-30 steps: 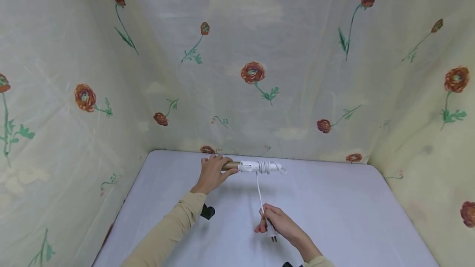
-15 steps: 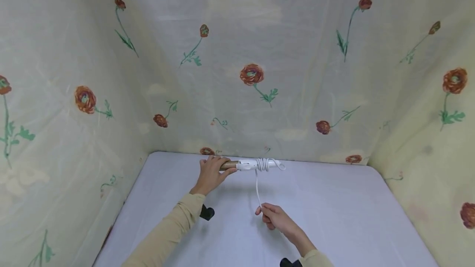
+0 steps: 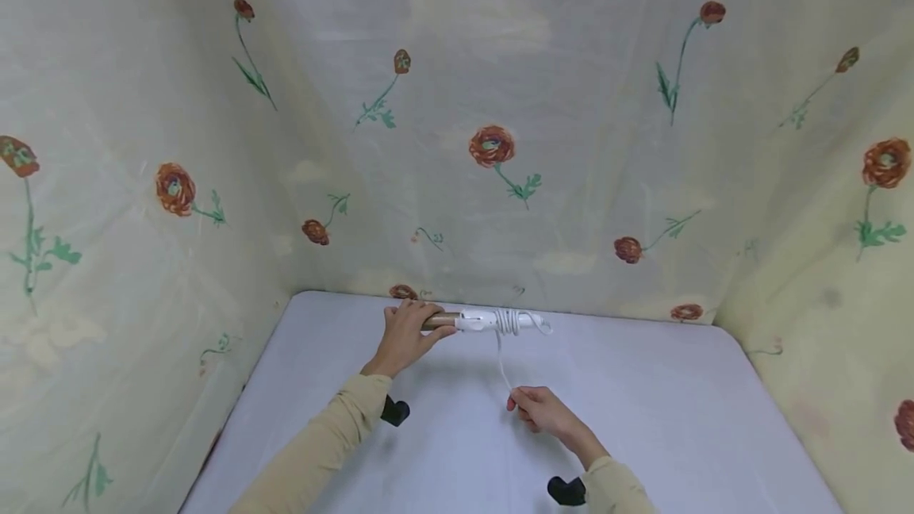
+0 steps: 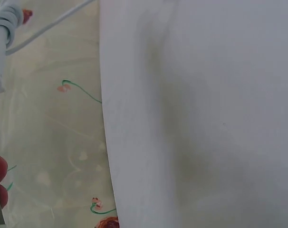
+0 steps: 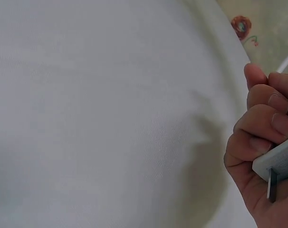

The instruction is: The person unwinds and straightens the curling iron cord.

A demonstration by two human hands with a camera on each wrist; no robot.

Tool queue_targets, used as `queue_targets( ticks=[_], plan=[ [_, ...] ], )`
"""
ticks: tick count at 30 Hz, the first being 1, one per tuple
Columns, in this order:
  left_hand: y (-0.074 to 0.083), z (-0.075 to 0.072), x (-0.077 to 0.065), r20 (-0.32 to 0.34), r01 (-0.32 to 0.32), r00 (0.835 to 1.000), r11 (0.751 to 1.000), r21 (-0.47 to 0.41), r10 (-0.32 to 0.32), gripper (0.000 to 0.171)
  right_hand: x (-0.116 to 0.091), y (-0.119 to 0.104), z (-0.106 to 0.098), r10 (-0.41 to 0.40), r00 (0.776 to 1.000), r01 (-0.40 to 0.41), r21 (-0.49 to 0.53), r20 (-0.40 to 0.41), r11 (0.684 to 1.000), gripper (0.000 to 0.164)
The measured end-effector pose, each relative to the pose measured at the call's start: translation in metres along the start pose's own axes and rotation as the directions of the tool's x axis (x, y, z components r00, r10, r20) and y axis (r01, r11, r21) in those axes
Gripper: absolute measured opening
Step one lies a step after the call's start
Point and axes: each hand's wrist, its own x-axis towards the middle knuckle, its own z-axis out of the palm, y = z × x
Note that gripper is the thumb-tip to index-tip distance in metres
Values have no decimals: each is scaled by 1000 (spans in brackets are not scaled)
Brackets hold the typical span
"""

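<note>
Closed in at the back and on both sides by pale sheeting (image 3: 578, 86), wrinkled in places and printed with rust-red flowers (image 3: 492, 146) on green stems. Floored, as it were, by a white worktop (image 3: 657, 395), rounded at the far corners, dulled by soft shadows and crossed by a faint crease in the right wrist view. Holding a brown-and-white wand (image 3: 471, 320) crosswise above the far part of that worktop, near the back sheeting, with the left hand (image 3: 407, 333) gripping its brown section. Wound with several turns of white cord (image 3: 501, 359) about the white section, then trailing in one strand down to the right hand (image 3: 546, 411). Pinching the cord there, with the two-bladed plug (image 5: 276, 158) tucked under curled fingers, blades outward. Clad in beige sleeves (image 3: 336, 435).
</note>
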Motion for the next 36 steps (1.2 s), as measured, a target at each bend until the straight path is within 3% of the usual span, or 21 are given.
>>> queue_targets(
  ticks=[10, 19, 27, 32, 36],
  plan=[
    [-4, -7, -10, -81, -51, 996, 998, -36, 48, 40, 19, -1, -30, -31, 999, 32, -123, 13, 992, 34],
    [-4, -5, -12, -83, -83, 993, 996, -35, 80, 40, 29, -6, -58, -6, 1000, 0, -204, -27, 979, 31],
    [-1, -7, -13, -43, -117, 992, 993, -31, 116, 41, 33, -21, -88, -75, 997, 71, -253, -8, 965, 32],
    [2, -8, -14, -20, -142, 990, 989, -49, 141, 41, 34, -25, -97, -125, 992, 118, -295, -8, 948, 23],
    [4, -6, -16, -29, -173, 985, 984, -40, 172, 38, 36, -27, -100, -147, 987, 116, -353, -60, 928, 24]
  ],
)
